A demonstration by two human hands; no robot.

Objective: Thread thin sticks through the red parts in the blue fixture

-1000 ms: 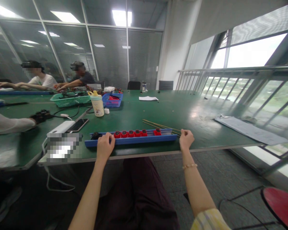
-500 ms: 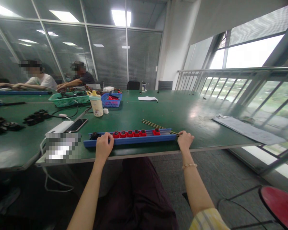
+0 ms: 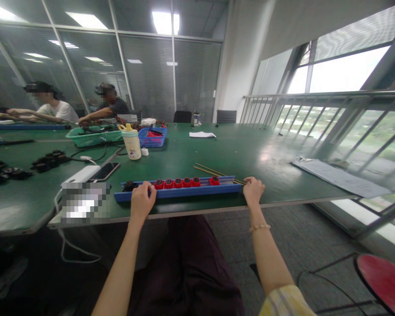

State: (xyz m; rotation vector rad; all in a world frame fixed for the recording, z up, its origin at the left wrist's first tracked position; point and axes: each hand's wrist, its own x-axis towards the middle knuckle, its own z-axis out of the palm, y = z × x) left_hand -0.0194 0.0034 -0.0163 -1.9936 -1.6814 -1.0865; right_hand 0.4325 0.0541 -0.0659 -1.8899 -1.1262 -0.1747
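Note:
A long blue channel (image 3: pixel 191 192) lies along the table's near edge. Inside it stand several red blocks with black tops (image 3: pixel 178 183), one red block (image 3: pixel 213 181) set apart to the right, and a black piece (image 3: pixel 129 186) at the left end. My left hand (image 3: pixel 142 199) is closed over the channel between the black piece and the red row; its fingertips are partly hidden. Past the channel's right end my right hand (image 3: pixel 254 191) is closed in a pinch on thin brass rods (image 3: pixel 210 170), which slant away to the left behind the channel.
Left of the channel lie a phone (image 3: pixel 105 171), a white power bank (image 3: pixel 80 176) with a cable, and black parts (image 3: pixel 49 161). Farther back stand a cup (image 3: pixel 131 145), a green basket (image 3: pixel 95 139) and a blue basket (image 3: pixel 153 144). A clipboard (image 3: pixel 339 176) lies right. Two people sit far left.
The far ends of the brass rods have spread apart slightly. My right hand has shifted a little to the left; my left hand and the channel stay nearly in place.

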